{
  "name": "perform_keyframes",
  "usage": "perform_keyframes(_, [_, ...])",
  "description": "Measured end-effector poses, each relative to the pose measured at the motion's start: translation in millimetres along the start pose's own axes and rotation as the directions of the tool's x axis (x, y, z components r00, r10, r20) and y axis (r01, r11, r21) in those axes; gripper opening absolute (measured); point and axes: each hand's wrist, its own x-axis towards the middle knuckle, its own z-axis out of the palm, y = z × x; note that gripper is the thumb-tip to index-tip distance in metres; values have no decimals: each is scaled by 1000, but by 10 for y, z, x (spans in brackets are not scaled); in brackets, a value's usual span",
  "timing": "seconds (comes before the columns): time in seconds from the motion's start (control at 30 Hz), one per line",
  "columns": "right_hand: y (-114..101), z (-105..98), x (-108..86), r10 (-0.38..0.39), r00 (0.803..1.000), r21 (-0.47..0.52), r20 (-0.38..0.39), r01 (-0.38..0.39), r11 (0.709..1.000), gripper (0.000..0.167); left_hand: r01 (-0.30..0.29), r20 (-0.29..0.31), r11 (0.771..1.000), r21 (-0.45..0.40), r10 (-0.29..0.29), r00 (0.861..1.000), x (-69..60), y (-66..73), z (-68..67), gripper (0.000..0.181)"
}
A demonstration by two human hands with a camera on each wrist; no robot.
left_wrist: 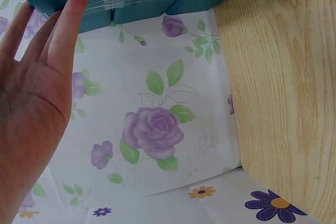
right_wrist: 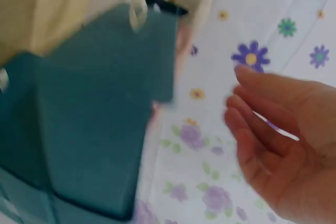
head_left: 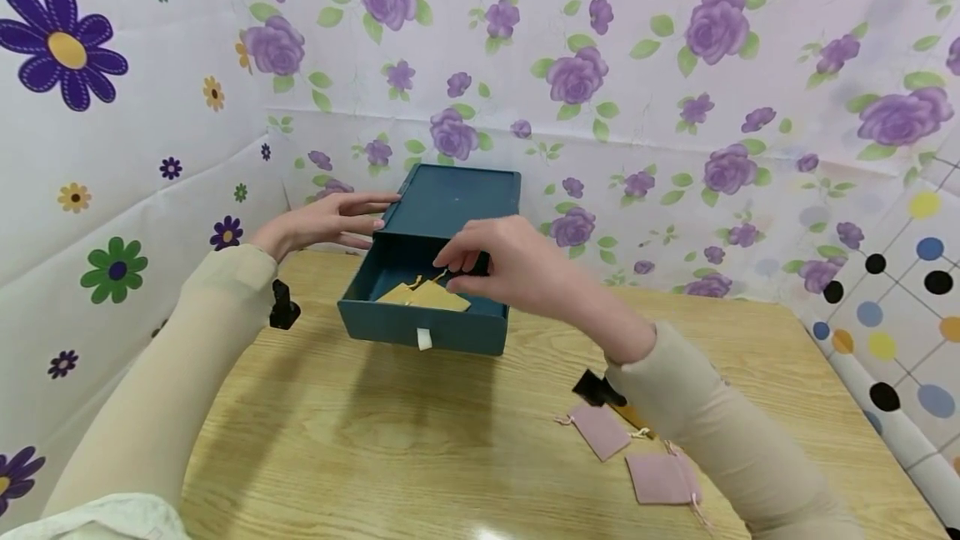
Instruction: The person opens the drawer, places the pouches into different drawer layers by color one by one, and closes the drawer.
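A teal drawer box (head_left: 457, 198) stands on the table with its top drawer (head_left: 450, 333) pulled out; a white pull tab (head_left: 424, 339) is on the drawer's front. Yellow drawstring pouches (head_left: 435, 297) lie inside. My left hand (head_left: 322, 219) rests its extended fingers against the box's left side, near the top. In the left wrist view, the left hand (left_wrist: 37, 93) touches the teal side, which has clear tape along it. Over the drawer's right part hovers my right hand (head_left: 517, 265), fingers loosely bent. The right wrist view shows nothing in the right hand (right_wrist: 283, 129).
On the table at the right lie two pink drawstring pouches (head_left: 600, 430), with a yellow pouch (head_left: 633, 418) partly hidden by the right sleeve. Flower-patterned sheets (head_left: 480, 48) hang behind and to the left. A dotted sheet (head_left: 892, 315) borders the right side.
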Motion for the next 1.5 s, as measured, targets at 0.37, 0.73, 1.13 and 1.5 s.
perform_keyframes(0.37, [-203, 463, -408, 1, 955, 60, -295, 18, 998, 14, -7, 1, 1000, 7, 7, 1000, -9, -24, 12, 59])
perform_keyframes(0.73, [-195, 818, -503, 63, 953, 108, -296, -32, 994, 12, -5, 0, 1000, 23, 5, 1000, -28, -7, 9, 60])
perform_keyframes(1.13, [-120, 1049, -439, 164, 946, 95, -281, -143, 985, 16, -6, 7, 1000, 11, 5, 1000, -25, 10, 23, 60])
perform_keyframes(1.5, [-108, 1127, -394, 237, 934, 179, -266, -194, 965, 14, -9, -1, 1000, 22, 9, 1000, -14, -14, 22, 60])
